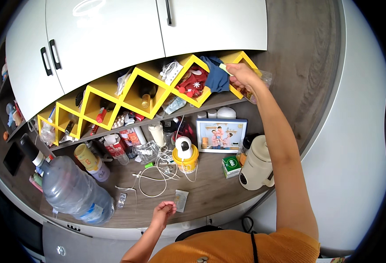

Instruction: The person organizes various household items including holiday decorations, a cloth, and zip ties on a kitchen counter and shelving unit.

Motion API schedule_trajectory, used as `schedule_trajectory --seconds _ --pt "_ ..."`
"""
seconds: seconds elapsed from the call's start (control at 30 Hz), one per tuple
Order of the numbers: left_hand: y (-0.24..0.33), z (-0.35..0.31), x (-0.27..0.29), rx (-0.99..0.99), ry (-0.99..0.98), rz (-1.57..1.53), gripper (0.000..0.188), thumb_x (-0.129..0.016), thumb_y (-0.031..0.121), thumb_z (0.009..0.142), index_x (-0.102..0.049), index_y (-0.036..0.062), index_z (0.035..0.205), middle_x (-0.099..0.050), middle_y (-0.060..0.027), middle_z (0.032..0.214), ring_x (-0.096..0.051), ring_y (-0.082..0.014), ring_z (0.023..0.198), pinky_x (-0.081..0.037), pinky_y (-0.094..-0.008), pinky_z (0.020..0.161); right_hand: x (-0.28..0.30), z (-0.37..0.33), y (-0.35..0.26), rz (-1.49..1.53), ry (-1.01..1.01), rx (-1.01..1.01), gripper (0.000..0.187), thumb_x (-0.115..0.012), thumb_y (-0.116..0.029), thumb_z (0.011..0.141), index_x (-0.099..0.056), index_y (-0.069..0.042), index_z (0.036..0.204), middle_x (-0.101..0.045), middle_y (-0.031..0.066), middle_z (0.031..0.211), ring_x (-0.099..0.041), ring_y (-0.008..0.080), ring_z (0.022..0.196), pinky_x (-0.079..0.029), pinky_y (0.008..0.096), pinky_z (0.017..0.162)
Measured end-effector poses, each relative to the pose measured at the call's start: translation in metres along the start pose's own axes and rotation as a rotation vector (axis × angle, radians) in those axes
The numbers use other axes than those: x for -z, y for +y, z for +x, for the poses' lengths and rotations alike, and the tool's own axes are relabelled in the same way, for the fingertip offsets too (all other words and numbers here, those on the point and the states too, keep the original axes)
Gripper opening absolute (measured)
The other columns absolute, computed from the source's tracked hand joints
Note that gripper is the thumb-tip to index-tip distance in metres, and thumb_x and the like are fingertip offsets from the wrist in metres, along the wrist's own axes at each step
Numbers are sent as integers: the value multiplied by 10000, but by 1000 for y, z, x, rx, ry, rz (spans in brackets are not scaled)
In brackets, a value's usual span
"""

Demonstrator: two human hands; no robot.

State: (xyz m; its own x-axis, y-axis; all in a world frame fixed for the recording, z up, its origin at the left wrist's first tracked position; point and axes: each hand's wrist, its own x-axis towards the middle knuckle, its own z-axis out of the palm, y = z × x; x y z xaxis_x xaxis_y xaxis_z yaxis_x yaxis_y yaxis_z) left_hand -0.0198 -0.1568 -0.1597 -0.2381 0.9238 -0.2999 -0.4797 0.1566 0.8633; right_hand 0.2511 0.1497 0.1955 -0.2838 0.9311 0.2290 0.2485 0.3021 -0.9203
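Observation:
At the upper right, my right hand [242, 75] reaches up to the yellow zigzag rack. Its fingers are closed on a small pale yellow-green object [224, 69], whose kind I cannot make out. Just left of it, a dark blue cloth [217, 78] hangs over the rack's front edge. My left hand [163, 213] is low over the counter's front edge, fingers curled closed. Beside its fingertips is a small clear-and-grey flat packet [181, 200]; whether the fingers grip it, I cannot tell.
The yellow rack [155, 109] holds bottles, a power strip and a red patterned cloth. On the counter stand a large water bottle [76, 190], a white camera [184, 147] on a yellow tub, coiled white cables [151, 193], a framed picture [221, 136], a green box [231, 166] and a cream kettle [255, 164].

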Motion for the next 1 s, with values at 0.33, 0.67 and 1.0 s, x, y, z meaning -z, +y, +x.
schedule_trajectory --seconds 0.33,0.67,1.0 --pt "64 61 -91 -307 -141 174 111 -483 67 855 -574 34 909 -586 -40 800 -550 -123 708 -446 -239 679 -18 -14 7 284 -87 59 366 -423 -246 904 -443 -122 1249 -387 -45 570 -250 27 422 -172 176 368" --pt "193 146 -244 -908 -144 444 504 -623 77 743 -390 -26 1177 -551 -95 871 -525 -101 579 -423 -224 487 -17 -33 25 294 -27 -6 377 -410 -252 906 -425 -140 1266 -413 -24 606 -268 32 425 -190 181 368" --pt "216 167 -317 -664 -240 281 297 -600 56 771 -515 -8 1048 -597 -63 810 -562 -107 561 -448 -212 476 -14 -61 29 295 5 -8 367 -401 -240 908 -431 -140 1260 -420 -22 610 -270 23 420 -189 171 362"
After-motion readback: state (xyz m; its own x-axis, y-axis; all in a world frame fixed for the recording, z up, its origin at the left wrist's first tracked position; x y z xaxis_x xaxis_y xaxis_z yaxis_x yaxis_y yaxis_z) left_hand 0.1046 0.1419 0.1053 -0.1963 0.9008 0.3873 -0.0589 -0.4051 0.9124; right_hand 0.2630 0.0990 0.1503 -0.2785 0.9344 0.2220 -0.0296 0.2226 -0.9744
